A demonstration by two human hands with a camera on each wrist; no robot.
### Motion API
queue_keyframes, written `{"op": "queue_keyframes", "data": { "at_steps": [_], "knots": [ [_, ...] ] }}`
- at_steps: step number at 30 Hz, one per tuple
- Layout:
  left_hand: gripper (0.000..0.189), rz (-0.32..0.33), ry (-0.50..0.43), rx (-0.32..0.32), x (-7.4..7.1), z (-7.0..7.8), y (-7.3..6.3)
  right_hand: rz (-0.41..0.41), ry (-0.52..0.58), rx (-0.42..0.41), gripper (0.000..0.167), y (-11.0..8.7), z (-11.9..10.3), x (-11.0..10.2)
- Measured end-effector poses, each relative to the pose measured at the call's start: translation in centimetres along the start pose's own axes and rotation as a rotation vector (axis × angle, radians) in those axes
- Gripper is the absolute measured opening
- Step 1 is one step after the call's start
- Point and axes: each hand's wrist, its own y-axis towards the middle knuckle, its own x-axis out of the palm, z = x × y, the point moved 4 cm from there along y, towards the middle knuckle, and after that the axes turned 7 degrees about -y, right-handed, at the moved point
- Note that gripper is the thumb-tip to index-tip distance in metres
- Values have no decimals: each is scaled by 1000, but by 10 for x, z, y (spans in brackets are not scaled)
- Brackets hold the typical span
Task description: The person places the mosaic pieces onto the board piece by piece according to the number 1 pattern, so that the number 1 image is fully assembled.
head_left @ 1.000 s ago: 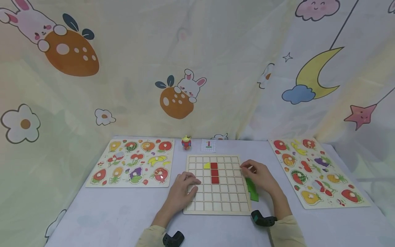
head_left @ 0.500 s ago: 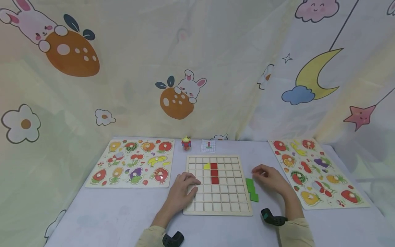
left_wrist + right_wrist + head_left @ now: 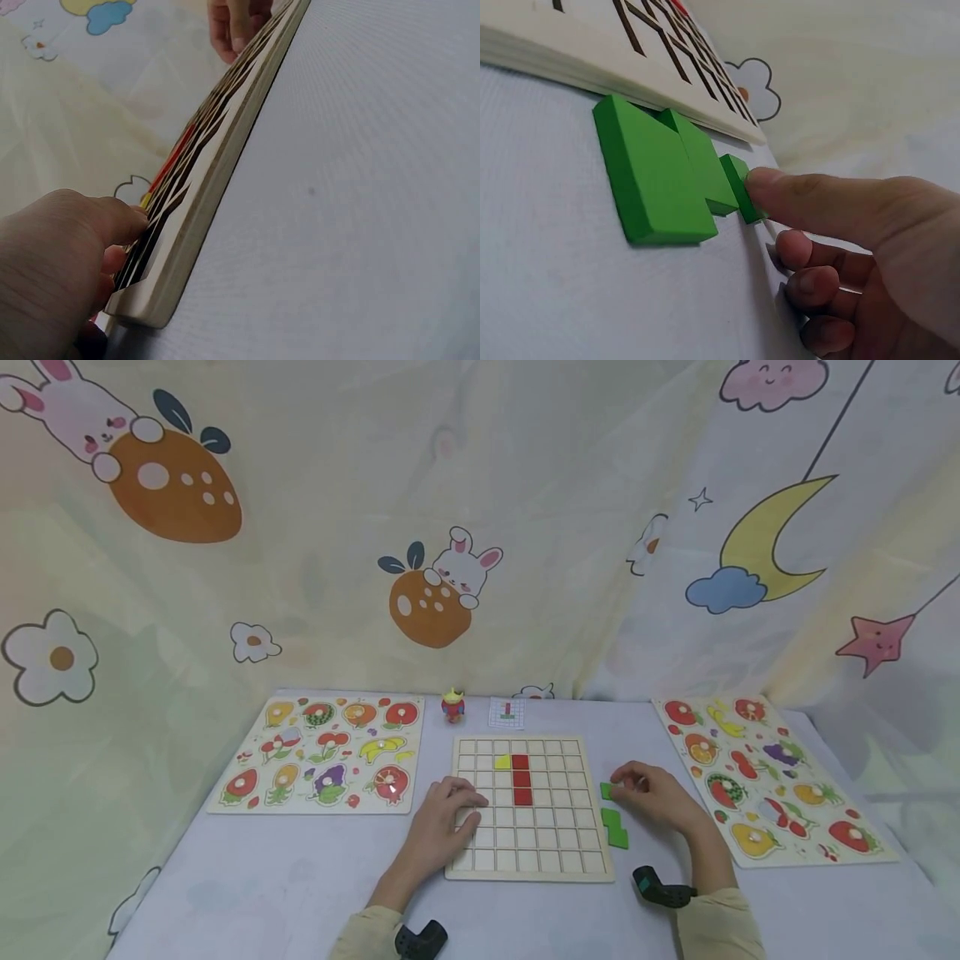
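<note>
A person's left hand [image 3: 444,817], palm down, thumb apart from fingers, right hand [image 3: 651,795] pinching, fingers curled, both forearms angled inward.

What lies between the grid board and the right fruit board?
Three green blocks, the right forearm and the right hand touching the farthest block, as the head view shows.

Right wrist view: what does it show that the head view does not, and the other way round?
Only the right wrist: the thick side faces of the green blocks, seen clearly.

Only the head: the left hand on the grid board, two fruit boards, the toy figure, pattern card and yellow block.

Both: the right hand, fingers at the farthest green block, and the grid board, partly cropped in the wrist view.
</note>
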Motion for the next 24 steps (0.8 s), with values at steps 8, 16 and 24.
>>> {"op": "queue_keyframes", "data": {
  "at_steps": [8,16,24],
  "knots": [
    [17,-5,-1,-3,0,-1,-1,-9,14,9,24,0,0,2],
    [17,-8,-9,-3,0,-1,-1,37,22,12,23,0,1,1],
    [17,-3,-10,1,0,0,0,109,71,24,26,3,-1,-1]
  ]
}}
